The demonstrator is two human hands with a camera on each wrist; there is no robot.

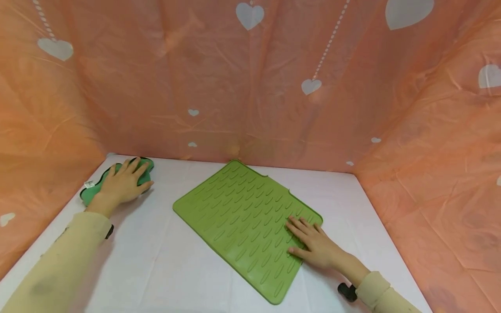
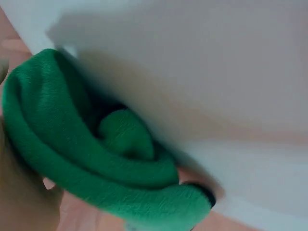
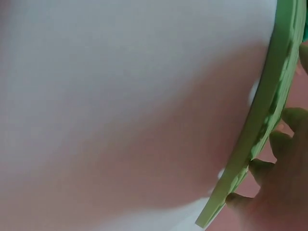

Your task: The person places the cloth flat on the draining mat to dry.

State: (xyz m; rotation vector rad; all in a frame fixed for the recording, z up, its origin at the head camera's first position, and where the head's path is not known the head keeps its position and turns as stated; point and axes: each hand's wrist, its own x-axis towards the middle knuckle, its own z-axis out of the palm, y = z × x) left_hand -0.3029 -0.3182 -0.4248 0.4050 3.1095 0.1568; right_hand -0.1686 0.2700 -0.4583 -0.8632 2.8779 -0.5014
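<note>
At the far left corner of the table lies a bunched green cloth (image 1: 93, 191) with dark edging and a small white label. My left hand (image 1: 122, 184) rests on top of it, fingers spread and mostly straight. The left wrist view shows the cloth (image 2: 91, 154) rumpled into thick folds. A light green rubbery mat (image 1: 235, 217) with raised oval ridges lies turned at an angle in the middle. On its right part lie the spread fingers of my right hand (image 1: 315, 245). From the side, in the right wrist view, fingertips touch the upper face of the mat (image 3: 250, 130).
A white sheet covers the table (image 1: 156, 261). Orange curtains (image 1: 250, 87) with white hearts enclose it at the back and both sides. The mat's back edge has a shallow notch and lies close to the back curtain.
</note>
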